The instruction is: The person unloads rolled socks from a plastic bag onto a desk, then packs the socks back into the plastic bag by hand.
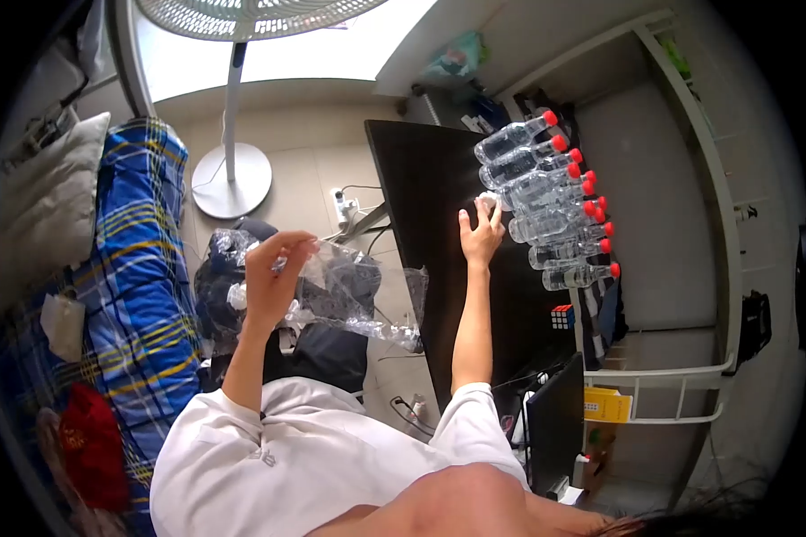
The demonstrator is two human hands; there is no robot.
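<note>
We pinch the clear bag (pixel 354 276) in our left hand (pixel 276 266), just beside the surface (pixel 428 192). Our right hand (pixel 481 239) touches a white wad (pixel 490 200) near the upright bottles (pixel 530 183); whether its fingers are clamped on it, we cannot tell. We guide this hand slowly, since a knock could topple the bottles.

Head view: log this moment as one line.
left hand: holds clear plastic | right hand: touches white wad | bottles: stand on table, red caps
</note>
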